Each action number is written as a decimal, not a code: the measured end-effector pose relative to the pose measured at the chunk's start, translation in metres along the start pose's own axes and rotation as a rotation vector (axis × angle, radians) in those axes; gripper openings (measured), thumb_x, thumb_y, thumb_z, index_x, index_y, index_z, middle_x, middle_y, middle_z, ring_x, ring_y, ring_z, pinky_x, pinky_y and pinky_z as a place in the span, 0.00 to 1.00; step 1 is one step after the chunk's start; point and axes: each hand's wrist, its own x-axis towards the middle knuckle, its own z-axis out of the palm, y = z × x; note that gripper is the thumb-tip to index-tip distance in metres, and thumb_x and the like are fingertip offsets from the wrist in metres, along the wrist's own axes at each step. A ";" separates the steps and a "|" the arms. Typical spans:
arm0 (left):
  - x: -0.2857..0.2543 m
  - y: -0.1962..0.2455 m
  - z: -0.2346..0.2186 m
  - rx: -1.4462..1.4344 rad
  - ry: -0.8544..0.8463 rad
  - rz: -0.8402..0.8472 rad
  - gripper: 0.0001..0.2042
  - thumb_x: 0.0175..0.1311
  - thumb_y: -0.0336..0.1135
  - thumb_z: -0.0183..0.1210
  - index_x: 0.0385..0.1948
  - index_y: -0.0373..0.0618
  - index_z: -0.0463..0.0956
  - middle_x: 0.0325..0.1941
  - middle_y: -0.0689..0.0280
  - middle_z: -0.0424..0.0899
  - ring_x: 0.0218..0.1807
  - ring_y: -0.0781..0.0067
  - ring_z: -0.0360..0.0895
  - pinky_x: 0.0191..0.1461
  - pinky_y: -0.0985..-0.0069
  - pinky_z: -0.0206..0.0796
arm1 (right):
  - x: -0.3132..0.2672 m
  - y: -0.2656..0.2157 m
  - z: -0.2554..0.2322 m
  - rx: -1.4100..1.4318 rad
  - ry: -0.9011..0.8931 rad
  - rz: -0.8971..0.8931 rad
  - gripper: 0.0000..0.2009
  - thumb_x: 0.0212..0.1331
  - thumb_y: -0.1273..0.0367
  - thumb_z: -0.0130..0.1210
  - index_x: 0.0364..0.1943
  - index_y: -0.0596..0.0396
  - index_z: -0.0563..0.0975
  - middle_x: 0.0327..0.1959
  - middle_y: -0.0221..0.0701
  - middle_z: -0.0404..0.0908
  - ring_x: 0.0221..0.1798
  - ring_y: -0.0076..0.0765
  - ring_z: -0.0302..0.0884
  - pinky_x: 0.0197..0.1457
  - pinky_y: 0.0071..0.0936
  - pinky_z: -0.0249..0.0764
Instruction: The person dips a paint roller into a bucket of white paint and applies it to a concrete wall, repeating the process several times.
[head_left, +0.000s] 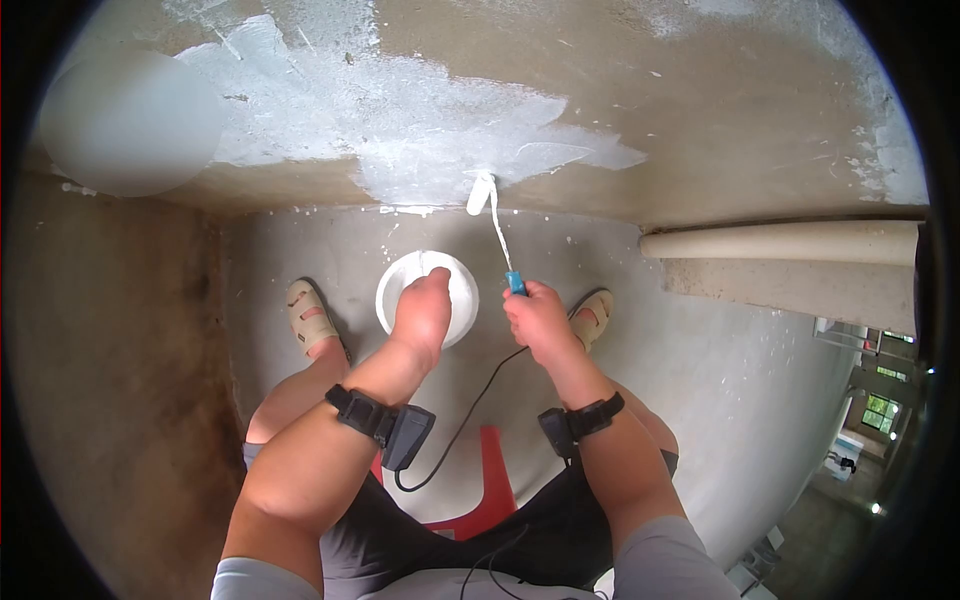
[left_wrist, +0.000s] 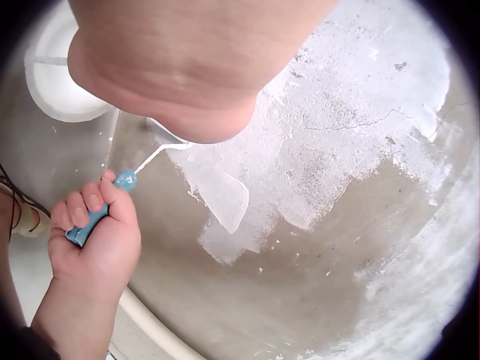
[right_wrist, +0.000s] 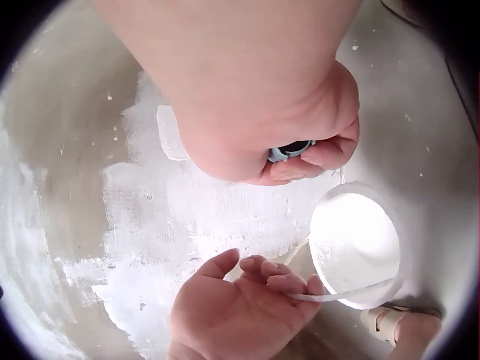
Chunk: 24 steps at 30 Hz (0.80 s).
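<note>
My right hand (head_left: 540,320) grips the blue handle (head_left: 516,283) of a paint roller. Its paint-smeared metal rod leads forward to the white roller sleeve (head_left: 481,193), which lies at the foot of the wall, overlapping the lower edge of the white paint. Over the white bucket (head_left: 384,300) is my left hand (head_left: 423,310). In the right wrist view, the fingers of this left hand (right_wrist: 244,311) are curled at the bucket's thin white bail handle (right_wrist: 352,293). White paint shows inside the bucket. In the left wrist view the forearm hides the roller sleeve.
The wall (head_left: 700,130) carries a wide patch of white paint (head_left: 300,110) over bare brown-grey plaster. A beige pipe (head_left: 780,243) runs along the right. Sandalled feet flank the bucket. A red stool (head_left: 495,490) is beneath me, and a black cable (head_left: 465,430) hangs between my wrists.
</note>
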 end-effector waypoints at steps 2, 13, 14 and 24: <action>0.002 -0.001 0.000 -0.005 0.013 0.004 0.13 0.68 0.46 0.52 0.35 0.45 0.74 0.34 0.67 0.73 0.32 0.75 0.64 0.35 0.75 0.59 | -0.007 -0.008 -0.002 0.102 -0.042 0.085 0.07 0.57 0.75 0.51 0.39 0.58 0.73 0.19 0.23 0.65 0.15 0.18 0.56 0.17 0.21 0.49; 0.009 -0.008 0.001 0.002 0.012 0.021 0.13 0.68 0.47 0.53 0.33 0.47 0.74 0.32 0.68 0.72 0.30 0.76 0.63 0.34 0.76 0.58 | -0.011 -0.006 0.000 0.086 -0.065 0.071 0.06 0.56 0.75 0.51 0.38 0.57 0.72 0.19 0.24 0.66 0.14 0.20 0.56 0.16 0.22 0.49; 0.008 -0.008 0.001 0.003 0.010 0.021 0.13 0.68 0.47 0.53 0.33 0.47 0.74 0.32 0.68 0.72 0.30 0.76 0.63 0.34 0.76 0.58 | -0.011 -0.009 0.000 0.087 -0.063 0.070 0.06 0.56 0.75 0.51 0.38 0.57 0.72 0.19 0.24 0.66 0.14 0.20 0.56 0.16 0.22 0.49; -0.002 -0.003 -0.002 -0.005 -0.010 -0.015 0.13 0.69 0.46 0.52 0.36 0.45 0.74 0.35 0.68 0.73 0.34 0.75 0.65 0.36 0.75 0.59 | -0.003 0.002 -0.007 0.193 -0.089 0.168 0.06 0.55 0.74 0.51 0.37 0.55 0.72 0.19 0.24 0.67 0.16 0.22 0.60 0.18 0.22 0.53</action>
